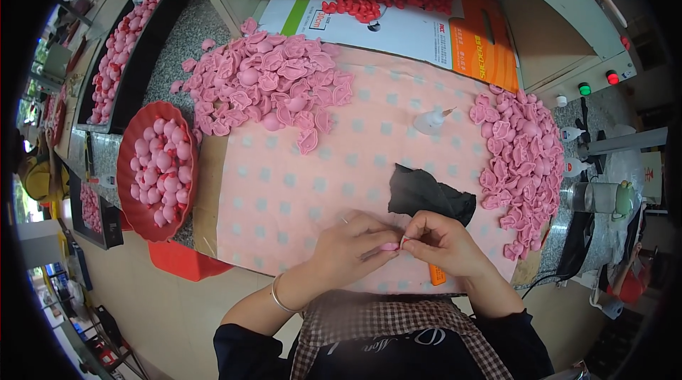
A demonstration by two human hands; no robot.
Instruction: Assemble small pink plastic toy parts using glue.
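Nearest the camera, the left hand [349,243] and the right hand [442,239] meet over the near edge of the pink dotted cloth [298,188], fingertips pinched together on one small pink piece [390,246].

The main risk, as I judge it, lies in how little there is to hold. The piece is tiny and both grips sit on its ends, so a slight twist or a loosened pinch could let it drop onto the cloth, where pink on pink would make it hard to find. A thin pin-like sliver seems to stick out behind the left hand's fingers; if it is a needle, a slip could prick a fingertip, though it is too small to be sure.

Both hands are closed to a fine pinch. The left thumb and forefinger clamp the piece's left end, and the right fingers close on its right end.

Across the cloth from the hands lies the big heap of pink pieces [266,82]. A second heap [522,160] runs along the cloth's right edge. Left of the cloth sits a red bowl [145,220] full of rounded pink pieces. On the cloth just beyond the hands lies a black rag [426,194], and farther out lies a small white squeeze bottle [430,121].
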